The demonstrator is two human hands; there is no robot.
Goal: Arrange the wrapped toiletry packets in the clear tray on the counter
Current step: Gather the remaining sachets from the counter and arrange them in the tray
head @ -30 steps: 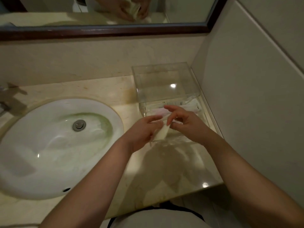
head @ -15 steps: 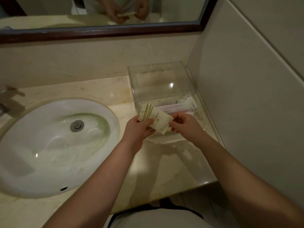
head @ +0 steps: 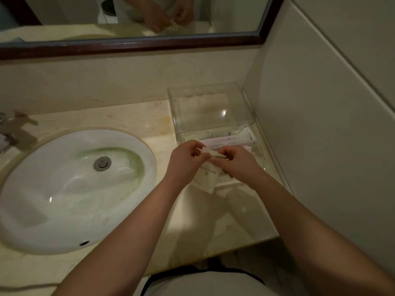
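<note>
Two hands are being held together over the near end of the clear tray [head: 215, 107]. A small cream packet [head: 213, 152] is being pinched between the left hand [head: 186, 161] and the right hand [head: 237, 162], each grip clamped on it. Another packet [head: 208, 176] is lying beneath them. Long wrapped packets [head: 230, 138] are lying inside the tray on the marble surface [head: 128, 118], beside the sink [head: 64, 189].

A beige marble counter [head: 132, 118] carries a clear tray [head: 213, 107] beside its inset white basin [head: 64, 189].
</note>
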